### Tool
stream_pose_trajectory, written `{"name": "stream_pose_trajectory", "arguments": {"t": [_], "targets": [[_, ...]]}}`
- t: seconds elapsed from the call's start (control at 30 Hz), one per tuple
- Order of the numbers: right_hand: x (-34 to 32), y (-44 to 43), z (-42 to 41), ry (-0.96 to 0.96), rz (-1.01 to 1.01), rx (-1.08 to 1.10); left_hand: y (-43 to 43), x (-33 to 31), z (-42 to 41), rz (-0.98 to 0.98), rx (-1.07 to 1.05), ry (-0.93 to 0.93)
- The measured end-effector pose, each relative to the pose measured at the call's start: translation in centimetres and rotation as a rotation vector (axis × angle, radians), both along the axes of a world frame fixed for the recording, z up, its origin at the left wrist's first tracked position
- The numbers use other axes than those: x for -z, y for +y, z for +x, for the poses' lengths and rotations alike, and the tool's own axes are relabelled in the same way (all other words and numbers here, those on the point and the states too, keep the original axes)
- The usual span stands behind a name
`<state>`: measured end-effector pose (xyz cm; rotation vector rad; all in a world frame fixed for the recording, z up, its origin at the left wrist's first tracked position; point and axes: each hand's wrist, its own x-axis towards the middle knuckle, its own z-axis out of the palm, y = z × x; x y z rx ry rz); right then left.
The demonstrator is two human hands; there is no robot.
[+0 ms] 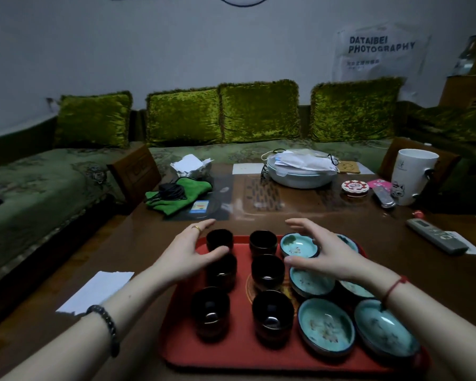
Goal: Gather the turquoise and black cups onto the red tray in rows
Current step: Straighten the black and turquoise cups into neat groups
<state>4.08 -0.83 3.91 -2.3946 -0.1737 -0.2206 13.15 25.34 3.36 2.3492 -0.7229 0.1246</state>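
Seemingly I'm nearly finished: six dark glazed black cups [268, 269] and shallow turquoise cups [324, 325] sit in rows on the red plastic tray [239, 353]; both hands' fingers [206, 223] hover spread, empty.

A clear plastic bag [379, 50] on the wall reads "DATAIBEI PHOTOGRAPHY".

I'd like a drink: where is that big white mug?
The white mug stands at the table's far right edge in the head view, beyond the red tray, with a pink card just left of it.
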Motion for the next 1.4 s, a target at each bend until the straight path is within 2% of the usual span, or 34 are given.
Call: {"name": "stream_pose_trajectory", "arguments": {"t": [0.2,0.4,0.6,1.27,1.4], "targets": [[1.0,0.7,5.3,0.055,-0.034,0.013,0.9,1.1,3.8,-0.016,-0.018,0.115],[2.1,-0.3,7.7,0.191,-0.059,-0.029,0.9,2.4,6.0,-0.023,0.067,0.245],[2.7,-0.1,8.4,0.149,-0.05,-0.052,0.3,3.4,6.9,-0.072,0.112,0.313],[2.6,2.0,9.4,0.166,-0.105,-0.05,-0.1,3.9,6.7,-0.156,0.184,0.355],[2.0,1.9,8.3,0.109,-0.079,-0.037,0.5,4.2,6.1,-0.199,0.141,0.312]]}}
